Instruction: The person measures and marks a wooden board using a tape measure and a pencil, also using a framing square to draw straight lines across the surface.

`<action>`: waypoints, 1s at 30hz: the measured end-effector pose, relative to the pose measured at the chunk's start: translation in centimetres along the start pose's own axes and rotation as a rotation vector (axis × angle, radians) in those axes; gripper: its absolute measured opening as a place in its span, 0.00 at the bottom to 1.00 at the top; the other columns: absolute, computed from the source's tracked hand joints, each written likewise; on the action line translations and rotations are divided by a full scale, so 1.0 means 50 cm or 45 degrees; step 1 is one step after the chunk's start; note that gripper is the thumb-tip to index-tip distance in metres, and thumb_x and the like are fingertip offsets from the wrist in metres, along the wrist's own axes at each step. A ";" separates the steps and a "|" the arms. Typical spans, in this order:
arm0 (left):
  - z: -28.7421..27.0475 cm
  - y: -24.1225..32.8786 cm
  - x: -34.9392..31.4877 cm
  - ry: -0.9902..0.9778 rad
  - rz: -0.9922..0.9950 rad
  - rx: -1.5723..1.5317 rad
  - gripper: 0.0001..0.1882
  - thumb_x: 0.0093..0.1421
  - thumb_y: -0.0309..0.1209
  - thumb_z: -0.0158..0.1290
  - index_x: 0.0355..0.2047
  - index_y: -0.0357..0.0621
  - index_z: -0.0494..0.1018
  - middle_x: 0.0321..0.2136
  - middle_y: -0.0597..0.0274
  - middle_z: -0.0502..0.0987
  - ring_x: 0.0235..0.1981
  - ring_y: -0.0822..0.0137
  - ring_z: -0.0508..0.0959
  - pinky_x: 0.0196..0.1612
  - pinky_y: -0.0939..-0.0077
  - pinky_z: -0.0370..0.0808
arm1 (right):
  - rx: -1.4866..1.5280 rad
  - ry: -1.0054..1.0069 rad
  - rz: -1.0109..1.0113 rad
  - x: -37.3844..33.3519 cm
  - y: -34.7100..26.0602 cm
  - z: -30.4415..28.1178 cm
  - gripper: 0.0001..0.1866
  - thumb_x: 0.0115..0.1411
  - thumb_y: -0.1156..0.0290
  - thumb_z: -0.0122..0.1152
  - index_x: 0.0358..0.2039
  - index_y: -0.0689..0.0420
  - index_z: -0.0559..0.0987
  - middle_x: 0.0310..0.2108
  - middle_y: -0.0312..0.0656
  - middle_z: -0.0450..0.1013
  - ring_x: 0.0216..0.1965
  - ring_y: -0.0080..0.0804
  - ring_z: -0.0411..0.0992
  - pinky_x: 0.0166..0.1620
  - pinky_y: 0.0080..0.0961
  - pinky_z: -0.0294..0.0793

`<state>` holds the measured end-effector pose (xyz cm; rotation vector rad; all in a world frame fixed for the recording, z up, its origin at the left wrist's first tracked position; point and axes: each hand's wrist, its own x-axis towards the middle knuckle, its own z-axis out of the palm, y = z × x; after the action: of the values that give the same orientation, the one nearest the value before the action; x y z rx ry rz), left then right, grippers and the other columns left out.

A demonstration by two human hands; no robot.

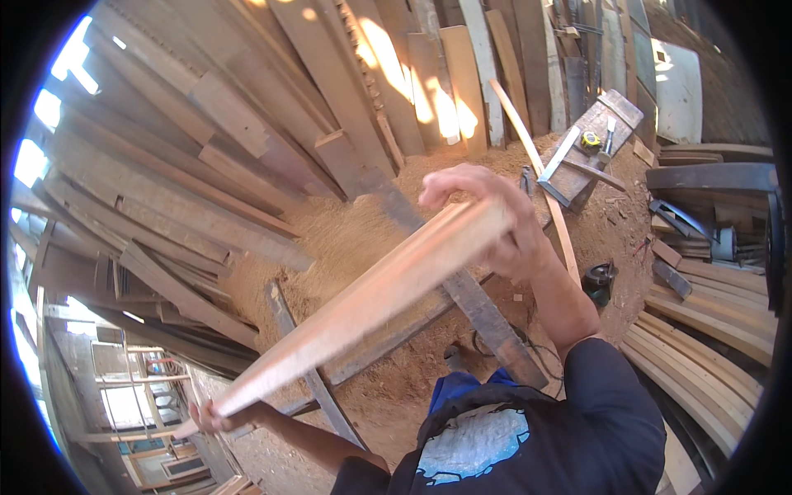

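Plank (363, 307) aslant, arched right hand (519, 224) clamped over one end, left hand (208, 418) apparently clamped near the other.

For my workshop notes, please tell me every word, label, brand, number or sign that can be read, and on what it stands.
No text can be read.
Yellow tape measure: any markings are too small to read.
Dark shirt: pale print with blue edges, no legible letters.

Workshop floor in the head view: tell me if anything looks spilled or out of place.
Sawdust lies heaped beyond the held wooden board, up against the leaning planks. It looks spilled because it is loose and unswept, though perhaps ordinary here.
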<state>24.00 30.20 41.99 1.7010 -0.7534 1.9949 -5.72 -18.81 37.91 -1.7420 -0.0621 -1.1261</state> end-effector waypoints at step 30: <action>0.092 0.043 -0.471 -1.239 -1.576 -0.948 0.39 0.76 0.57 0.32 0.71 0.36 0.55 0.69 0.41 0.60 0.71 0.45 0.60 0.71 0.46 0.56 | -1.396 -0.565 -0.190 0.428 -0.127 0.627 0.27 0.58 0.41 0.69 0.37 0.56 0.81 0.32 0.42 0.80 0.42 0.42 0.80 0.48 0.41 0.75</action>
<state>30.20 26.48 19.00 1.8016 -0.3800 0.0008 23.41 -1.30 55.96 -2.9872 0.1965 -0.8899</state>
